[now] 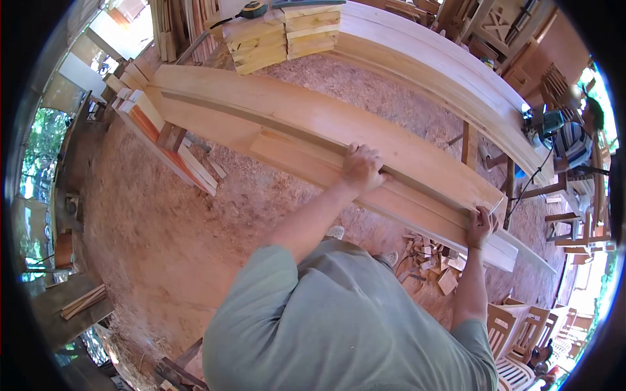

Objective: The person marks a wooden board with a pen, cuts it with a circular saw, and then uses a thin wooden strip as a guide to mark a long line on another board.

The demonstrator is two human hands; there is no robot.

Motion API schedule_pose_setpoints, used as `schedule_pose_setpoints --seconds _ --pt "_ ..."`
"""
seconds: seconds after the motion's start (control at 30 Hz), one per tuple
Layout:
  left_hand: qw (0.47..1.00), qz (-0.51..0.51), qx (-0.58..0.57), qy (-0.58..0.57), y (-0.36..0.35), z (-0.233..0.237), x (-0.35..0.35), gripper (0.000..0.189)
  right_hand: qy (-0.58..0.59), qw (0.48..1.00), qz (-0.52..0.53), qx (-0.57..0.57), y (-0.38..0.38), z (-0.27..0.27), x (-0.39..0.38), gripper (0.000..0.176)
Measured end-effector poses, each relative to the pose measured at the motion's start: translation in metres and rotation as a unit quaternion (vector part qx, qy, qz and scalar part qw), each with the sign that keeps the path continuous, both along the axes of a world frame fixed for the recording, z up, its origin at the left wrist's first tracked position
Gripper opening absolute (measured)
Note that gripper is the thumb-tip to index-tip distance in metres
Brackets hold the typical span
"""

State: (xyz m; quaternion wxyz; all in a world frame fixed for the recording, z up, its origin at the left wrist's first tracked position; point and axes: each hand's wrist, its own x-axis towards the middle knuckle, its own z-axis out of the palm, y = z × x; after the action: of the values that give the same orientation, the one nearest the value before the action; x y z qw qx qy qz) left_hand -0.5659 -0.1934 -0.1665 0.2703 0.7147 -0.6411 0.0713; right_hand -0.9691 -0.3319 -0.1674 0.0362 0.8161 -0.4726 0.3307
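Note:
Long pale boards lie across the view, with a wide plank [287, 104] on the far side and a narrower board [293, 153] on the near side. My left hand [363, 168] has its fingers curled over the narrower board around mid-length, at the gap between the two. Near the boards' right end, my right hand [481, 227] is closed at the wood's edge, its fingertips pressed together. A thin light-coloured stick [497, 203] shows just beside those fingertips; whether they grip it is unclear.
Stacked wood blocks [280, 39] carry a tape measure [253, 10]. Beyond runs a long bench of planks [417, 52]. A trestle [166, 137] stands at the left, offcuts [447, 280] lie below my right arm, and a person [574, 143] sits at the far right beside a power tool.

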Motion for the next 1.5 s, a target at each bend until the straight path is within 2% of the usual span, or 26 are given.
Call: schedule_pose_setpoints --seconds 0.1,0.13,0.17,0.2,0.23,0.27,0.3,0.33,0.4,0.43,0.57,0.8,0.87,0.97,1.2,1.27,1.5 --pt "0.999 0.007 0.041 0.023 0.000 0.006 -0.001 0.038 0.067 0.997 0.026 0.032 0.006 0.013 -0.004 0.029" --pt "0.996 0.005 0.092 0.017 -0.003 0.007 0.002 0.034 0.069 0.997 0.028 0.031 0.004 0.017 -0.006 0.029" --pt "0.990 0.002 0.143 0.011 -0.006 0.008 0.004 0.029 0.082 0.992 0.024 0.095 0.000 0.021 -0.008 0.032" --pt "0.990 0.003 0.141 0.014 -0.009 0.010 0.008 0.029 0.094 0.983 0.020 0.159 -0.004 0.024 -0.010 0.036" --pt "0.987 -0.025 0.159 0.018 -0.012 0.012 0.014 0.027 0.097 0.983 0.021 0.156 -0.007 0.027 -0.011 0.036" --pt "0.983 -0.053 0.176 0.022 -0.013 0.013 0.018 0.024 0.075 0.976 0.029 0.204 -0.011 0.030 -0.011 0.035" --pt "0.983 -0.052 0.172 0.025 -0.013 0.010 0.020 0.024 0.053 0.966 0.036 0.251 -0.014 0.034 -0.012 0.034" --pt "0.987 -0.069 0.145 0.023 -0.014 0.006 0.022 0.023 0.056 0.967 0.036 0.247 -0.017 0.039 -0.013 0.034" --pt "0.989 -0.087 0.114 0.022 -0.014 0.002 0.024 0.023 0.123 0.930 0.028 0.345 -0.020 0.049 -0.014 0.029" --pt "0.990 -0.090 0.107 0.035 -0.014 0.002 0.025 0.021 0.132 0.935 0.018 0.329 -0.015 0.053 -0.011 0.022" --pt "0.988 -0.090 0.103 0.067 -0.013 0.003 0.024 0.016 0.097 0.944 0.004 0.314 -0.008 0.049 -0.011 0.021" --pt "0.989 -0.090 0.098 0.064 -0.019 0.003 0.024 0.016 0.111 0.952 0.010 0.287 -0.012 0.053 -0.010 0.020" --pt "0.984 -0.090 0.136 0.072 -0.017 0.009 0.025 0.017 0.097 0.945 -0.005 0.312 -0.012 0.053 -0.007 0.020" --pt "0.987 -0.086 0.129 0.051 -0.022 0.002 0.024 0.018 0.109 0.934 0.001 0.341 -0.022 0.044 -0.017 0.023" --pt "0.987 -0.098 0.118 0.043 -0.019 0.008 0.025 0.022 0.070 0.941 0.009 0.330 -0.015 0.041 -0.017 0.021" --pt "0.979 -0.092 0.178 0.035 -0.019 0.013 0.025 0.021 0.076 0.942 0.005 0.326 -0.015 0.046 -0.014 0.021" --pt "0.977 -0.076 0.197 0.031 -0.017 0.019 0.023 0.021 0.079 0.938 0.002 0.338 -0.016 0.039 -0.016 0.019"
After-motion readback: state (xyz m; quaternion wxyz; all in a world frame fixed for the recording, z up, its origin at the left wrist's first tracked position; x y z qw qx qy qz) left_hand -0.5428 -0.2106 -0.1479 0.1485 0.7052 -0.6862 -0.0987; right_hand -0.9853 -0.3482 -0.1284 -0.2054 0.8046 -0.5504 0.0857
